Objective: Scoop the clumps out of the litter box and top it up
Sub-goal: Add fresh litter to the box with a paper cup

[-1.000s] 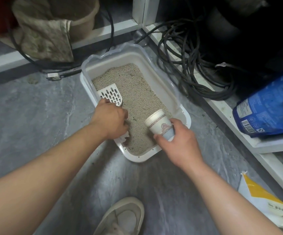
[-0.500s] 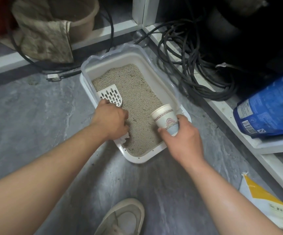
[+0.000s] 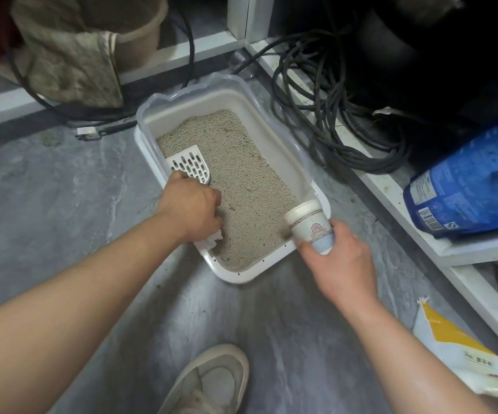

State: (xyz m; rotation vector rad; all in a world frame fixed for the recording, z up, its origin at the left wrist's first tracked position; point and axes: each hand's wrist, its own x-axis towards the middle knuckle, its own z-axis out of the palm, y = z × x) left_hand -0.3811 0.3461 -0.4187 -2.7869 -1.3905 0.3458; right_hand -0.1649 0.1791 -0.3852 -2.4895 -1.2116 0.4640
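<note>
The left hand (image 3: pixel 189 209) is curling round the handle of the scoop (image 3: pixel 190 167), a light, stiff tool lying on the litter (image 3: pixel 241 180) in the box (image 3: pixel 271 121), while the right hand (image 3: pixel 339 262) is gripping a thin, crushable cup (image 3: pixel 310 225) low on its wall at the box's near right corner.

Bare litter (image 3: pixel 241 186) between my left hand (image 3: pixel 189 210) and right hand (image 3: pixel 342 264): open lane. Scoop (image 3: pixel 189 165) blocks just ahead of left. Cable coil (image 3: pixel 331 115) crowds ahead-right of right hand; blue bag (image 3: pixel 469 186) further right. Floor (image 3: pixel 47 204) left of left hand is free.
</note>
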